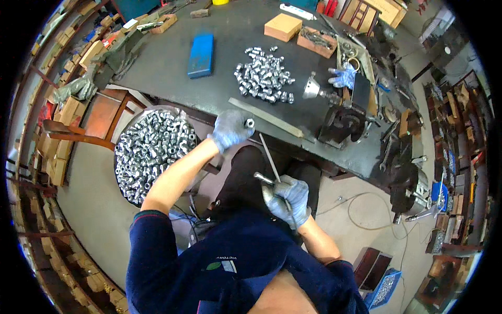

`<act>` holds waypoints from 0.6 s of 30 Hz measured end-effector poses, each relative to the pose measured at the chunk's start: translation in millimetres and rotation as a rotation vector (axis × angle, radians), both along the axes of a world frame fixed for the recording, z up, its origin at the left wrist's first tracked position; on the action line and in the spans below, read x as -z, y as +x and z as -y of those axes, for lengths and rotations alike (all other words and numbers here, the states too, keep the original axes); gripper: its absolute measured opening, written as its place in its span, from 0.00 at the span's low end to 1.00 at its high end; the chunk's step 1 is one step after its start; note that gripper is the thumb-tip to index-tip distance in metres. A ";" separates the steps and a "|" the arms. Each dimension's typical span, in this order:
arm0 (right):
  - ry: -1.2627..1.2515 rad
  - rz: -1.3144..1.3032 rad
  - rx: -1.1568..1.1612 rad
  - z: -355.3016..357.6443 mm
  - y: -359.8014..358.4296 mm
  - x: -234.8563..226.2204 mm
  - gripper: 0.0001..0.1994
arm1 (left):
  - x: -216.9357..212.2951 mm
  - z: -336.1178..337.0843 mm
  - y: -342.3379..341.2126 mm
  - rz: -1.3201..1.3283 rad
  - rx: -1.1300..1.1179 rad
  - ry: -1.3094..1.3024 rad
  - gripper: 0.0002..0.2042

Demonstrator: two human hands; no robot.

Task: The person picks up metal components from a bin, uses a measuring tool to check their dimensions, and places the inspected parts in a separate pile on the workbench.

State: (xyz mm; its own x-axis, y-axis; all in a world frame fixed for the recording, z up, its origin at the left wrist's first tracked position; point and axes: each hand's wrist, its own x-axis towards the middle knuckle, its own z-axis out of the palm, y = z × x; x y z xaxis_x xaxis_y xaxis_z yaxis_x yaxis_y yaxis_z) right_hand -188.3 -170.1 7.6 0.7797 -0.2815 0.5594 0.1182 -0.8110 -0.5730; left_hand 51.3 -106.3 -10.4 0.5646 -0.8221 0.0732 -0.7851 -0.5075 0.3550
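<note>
In my gloved left hand [230, 129], closed near the bench's front edge, a small metal fitting [250, 123] shows its round opening. My right hand [291, 200], also gloved, is lower, over my lap. Its fingers are wrapped round a thin grey metal rod [270, 158], whose far end points up toward the bench edge. A short shiny metal piece [263, 178] also sticks out by that hand's thumb; its kind is unclear. To the left stands a round container [194, 137] heaped with similar fittings [151, 152]. A loose pile of fittings [264, 76] lies on the bench.
A flat metal bar [266, 118] lies along the front of the dark bench [162, 78]. Behind it is a blue box [201, 55]. A vise [342, 125] stands at the right, near a blue glove [343, 77]. A wooden chair [102, 118] is at the left.
</note>
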 end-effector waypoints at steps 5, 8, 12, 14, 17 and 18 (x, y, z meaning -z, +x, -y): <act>0.123 0.028 0.021 7.7 -10.3 4.2 0.12 | 32.7 68.1 86.9 -0.317 -0.138 -0.288 0.21; 0.197 0.009 0.032 5.6 -16.8 6.9 0.10 | 28.6 105.3 119.5 -0.453 -0.105 -0.425 0.22; 0.153 -0.055 0.066 10.3 -23.4 14.6 0.12 | 9.1 115.0 116.2 -0.952 -0.178 -0.848 0.22; 0.189 -0.052 0.060 12.1 -23.2 13.8 0.13 | 16.5 108.8 128.5 -0.966 -0.130 -0.889 0.22; 0.243 -0.010 0.020 12.2 -23.0 19.1 0.13 | 2.0 65.5 120.2 -0.851 -0.137 -0.719 0.21; 0.283 0.011 -0.008 9.6 -21.4 18.9 0.13 | 2.9 42.6 124.3 -0.852 -0.091 -0.685 0.19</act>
State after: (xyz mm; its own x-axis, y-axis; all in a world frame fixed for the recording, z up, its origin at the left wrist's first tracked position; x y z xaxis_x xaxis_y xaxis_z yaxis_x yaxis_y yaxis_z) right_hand -209.7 -179.6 -11.4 0.7766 -0.4213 0.4683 0.1320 -0.6181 -0.7749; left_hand 175.6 -148.9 -13.2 0.7036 -0.7084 0.0556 -0.1180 -0.0392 0.9922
